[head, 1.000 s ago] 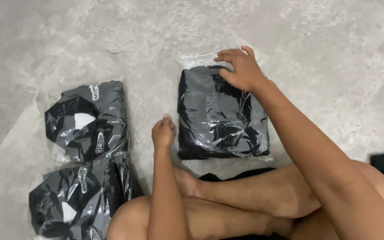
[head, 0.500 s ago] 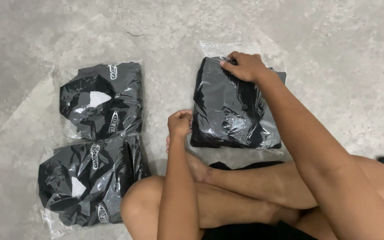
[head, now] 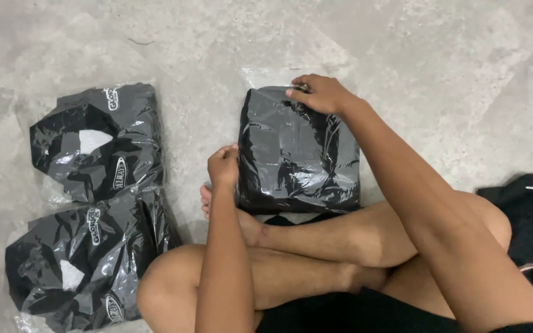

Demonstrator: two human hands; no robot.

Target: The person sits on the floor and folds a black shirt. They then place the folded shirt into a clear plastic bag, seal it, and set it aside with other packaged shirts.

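Head cam looking straight down at someone sitting cross-legged on a grey concrete floor [head: 402, 49]. Right in front of their shins is a folded black garment sealed in a clear plastic bag [head: 297, 151], lying flat on the floor.

Right hand [head: 319, 94] sits on the bag's far top edge, palm down, fingers loosely curled and pressing on the plastic. It's not really wrapped around anything, more resting and pinning the edge. Left hand [head: 223, 168] is at the bag's left side, curled into a loose fist with the fingertips at the plastic edge; looks like it's pinching the side of the bag, but I can't tell for sure since the fingers hide the contact.

Off to the left, well apart from that bag, two more bagged black garments: the upper one [head: 97, 142] and the lower one [head: 84, 256], touching each other and slightly overlapped. Some loose black clothing [head: 532, 209] lies at the right edge, beside the knee.
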